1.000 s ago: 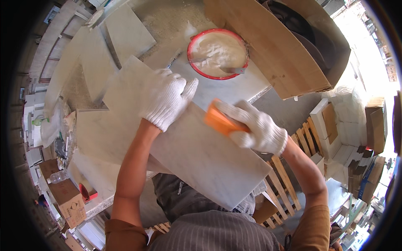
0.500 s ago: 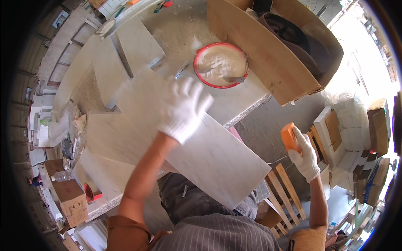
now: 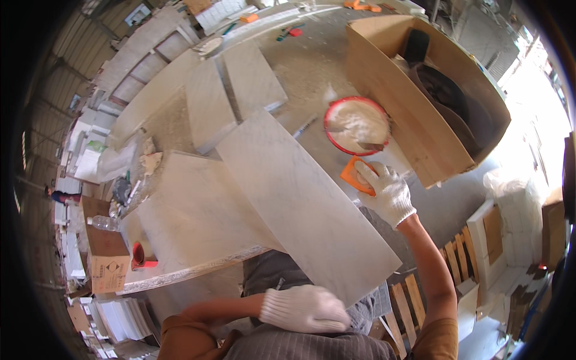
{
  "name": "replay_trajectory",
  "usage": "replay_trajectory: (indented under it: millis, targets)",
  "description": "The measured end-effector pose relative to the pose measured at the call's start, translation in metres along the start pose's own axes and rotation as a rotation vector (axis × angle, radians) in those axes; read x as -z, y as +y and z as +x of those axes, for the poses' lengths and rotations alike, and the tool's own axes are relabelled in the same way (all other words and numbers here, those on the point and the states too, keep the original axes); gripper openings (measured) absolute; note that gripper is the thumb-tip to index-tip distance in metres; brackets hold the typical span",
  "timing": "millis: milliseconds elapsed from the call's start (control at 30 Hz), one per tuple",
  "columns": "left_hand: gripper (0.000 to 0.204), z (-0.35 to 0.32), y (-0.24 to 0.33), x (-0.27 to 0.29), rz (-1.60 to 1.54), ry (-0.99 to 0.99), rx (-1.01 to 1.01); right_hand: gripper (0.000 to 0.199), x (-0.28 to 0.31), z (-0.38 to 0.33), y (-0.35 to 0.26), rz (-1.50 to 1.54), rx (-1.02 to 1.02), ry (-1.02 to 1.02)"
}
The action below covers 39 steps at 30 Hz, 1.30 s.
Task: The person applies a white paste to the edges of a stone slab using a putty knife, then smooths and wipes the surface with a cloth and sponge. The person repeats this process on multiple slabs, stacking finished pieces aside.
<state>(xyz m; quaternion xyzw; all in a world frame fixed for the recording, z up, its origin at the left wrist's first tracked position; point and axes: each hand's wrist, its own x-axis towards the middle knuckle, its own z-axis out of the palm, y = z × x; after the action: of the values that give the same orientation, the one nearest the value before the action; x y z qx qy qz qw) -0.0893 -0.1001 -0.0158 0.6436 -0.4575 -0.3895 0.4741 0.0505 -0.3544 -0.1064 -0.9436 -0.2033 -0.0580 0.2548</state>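
Observation:
A long pale grey-veined stone slab point(image 3: 300, 198) lies slantwise before me, its near end jutting past the table edge over my lap. In my right hand point(image 3: 389, 193), gloved in white knit, is a flat orange block point(image 3: 356, 176), held beside the slab's right edge, just below a red-rimmed bowl point(image 3: 358, 126) of creamy white paste with a putty knife point(image 3: 371, 146) resting in it. My left hand point(image 3: 307, 309), also gloved, is low in front of my body near the slab's near end. Its fingers are blurred, and what they hold, if anything, is hidden.
Other slabs point(image 3: 207, 108) lie at the far left and beneath the long one. A marker point(image 3: 305, 126) rests near the bowl. An open cardboard box point(image 3: 414, 114) stands at the far right. Left are a tape roll point(image 3: 141, 257) and a bottle point(image 3: 105, 223); wooden pallets point(image 3: 408, 300) sit lower right.
My left hand has left the slab's surface and come down toward my body. My right hand has moved inward with the orange block, toward the bowl. The whole view has shifted.

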Motion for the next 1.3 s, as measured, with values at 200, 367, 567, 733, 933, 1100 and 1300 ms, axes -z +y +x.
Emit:
replay_trajectory:
  millis: [200, 367, 567, 733, 933, 1100, 1300]
  targets:
    - [0.024, -0.072, 0.007, 0.021, -0.24, 0.423, 0.538, 0.056, -0.029, 0.015, -0.001, -0.125, 0.061, 0.088]
    - [0.028, -0.083, -0.016, 0.01, -0.587, 0.625, 0.636, 0.061, -0.018, 0.001, -0.006, -0.097, 0.069, 0.114]
    - [0.039, -0.056, -0.027, -0.002, -0.424, 0.508, 0.778, 0.053, -0.006, -0.013, -0.003, -0.112, 0.007, 0.181]
    - [0.035, -0.05, -0.035, -0.009, -0.702, 0.587, 0.722, 0.053, 0.019, -0.043, -0.021, 0.425, 0.078, 0.14]
    - [0.032, -0.053, -0.045, -0.014, -0.756, 0.616, 0.643, 0.045, 0.072, -0.087, -0.056, 0.19, 0.21, -0.305]
    - [0.032, -0.052, -0.047, -0.013, -0.769, 0.612, 0.645, 0.041, 0.094, -0.15, -0.06, 0.005, 0.014, -0.205]
    - [0.037, -0.053, -0.049, -0.013, -0.619, 0.606, 0.667, 0.032, 0.093, -0.164, -0.048, 0.133, -0.213, 0.005]
